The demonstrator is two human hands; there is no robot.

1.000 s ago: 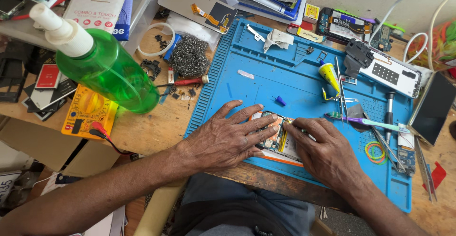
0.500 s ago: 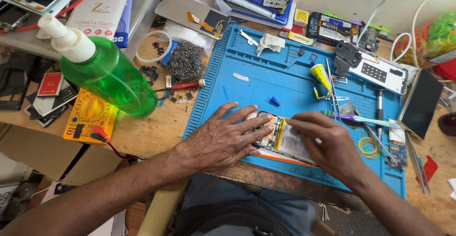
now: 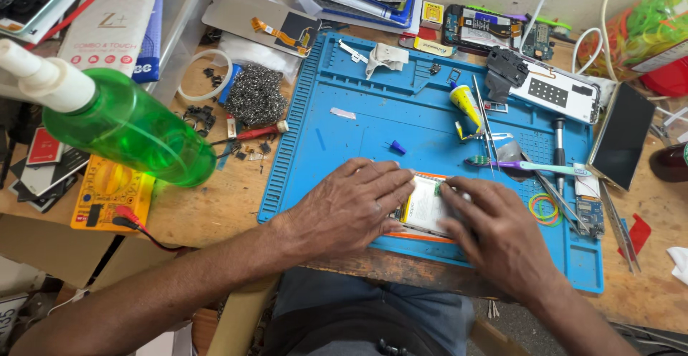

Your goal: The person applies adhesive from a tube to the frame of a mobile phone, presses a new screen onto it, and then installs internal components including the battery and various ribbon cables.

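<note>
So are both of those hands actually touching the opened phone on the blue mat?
Touching. The head view shows the left hand lying flat over one end of the opened phone and the right hand pressing on its other end.
</note>
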